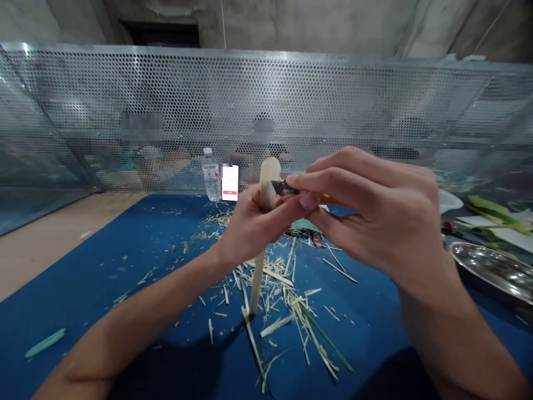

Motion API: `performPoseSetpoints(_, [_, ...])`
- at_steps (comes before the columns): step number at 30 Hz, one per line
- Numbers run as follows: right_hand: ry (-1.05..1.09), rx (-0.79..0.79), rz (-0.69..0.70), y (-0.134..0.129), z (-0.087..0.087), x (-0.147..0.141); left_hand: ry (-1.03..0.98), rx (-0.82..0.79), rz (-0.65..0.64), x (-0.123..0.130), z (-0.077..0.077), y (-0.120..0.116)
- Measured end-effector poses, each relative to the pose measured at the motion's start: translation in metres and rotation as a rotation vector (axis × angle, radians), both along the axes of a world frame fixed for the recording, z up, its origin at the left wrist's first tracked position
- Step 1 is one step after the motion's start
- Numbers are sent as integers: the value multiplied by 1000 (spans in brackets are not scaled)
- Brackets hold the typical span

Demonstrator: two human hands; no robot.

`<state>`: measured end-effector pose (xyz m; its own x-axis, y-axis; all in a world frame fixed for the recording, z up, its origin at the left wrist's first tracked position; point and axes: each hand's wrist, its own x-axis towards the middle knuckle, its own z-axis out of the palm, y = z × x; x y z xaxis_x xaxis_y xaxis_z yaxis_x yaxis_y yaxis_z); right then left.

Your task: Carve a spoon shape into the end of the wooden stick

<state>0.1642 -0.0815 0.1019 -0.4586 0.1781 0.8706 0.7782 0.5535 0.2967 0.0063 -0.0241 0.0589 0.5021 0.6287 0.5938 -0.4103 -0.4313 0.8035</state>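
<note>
My left hand [250, 228] grips a pale carved stalk [268, 180], which stands upright with a wide top and a thin lower shaft reaching down toward the mat. My right hand [375, 216] is shut on a craft knife [285, 189] with a yellow handle. Its dark blade touches the stalk's upper part, and my fingers hide most of the handle. Pale and green shavings [277, 294] lie scattered across a blue mat [83, 316] beneath my hands.
A plastic water bottle [211, 175] and a lit phone [230, 182] stand beyond the mat. A steel tray [495, 272] and green leaves [491, 214] lie to the right. Behind a perforated metal screen [266, 94] sit blurred people.
</note>
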Motion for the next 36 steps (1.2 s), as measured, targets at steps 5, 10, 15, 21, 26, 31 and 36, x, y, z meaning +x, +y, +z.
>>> performPoseSetpoints(5, [-21, 22, 4, 1, 0, 1, -10, 7, 13, 2, 0, 1])
performPoseSetpoints(10, [-62, 54, -43, 1, -2, 0, -33, 17, 7, 4, 2, 0])
performPoseSetpoints(15, [3, 176, -27, 4, -2, -1, -43, -44, 35, 3, 5, -5])
performPoseSetpoints(21, [138, 133, 22, -4, 4, 4, -21, -106, 45, 1, 3, -3])
performPoseSetpoints(26, [91, 0, 51, -4, 5, 7, -30, -95, -15, -1, -2, 4])
performPoseSetpoints(31, [-13, -52, 39, 1, 4, 9, -11, -1, -37, -1, -7, 7])
performPoseSetpoints(36, [-27, -92, 27, 1, 2, 9, -28, 37, -41, 1, -7, 5])
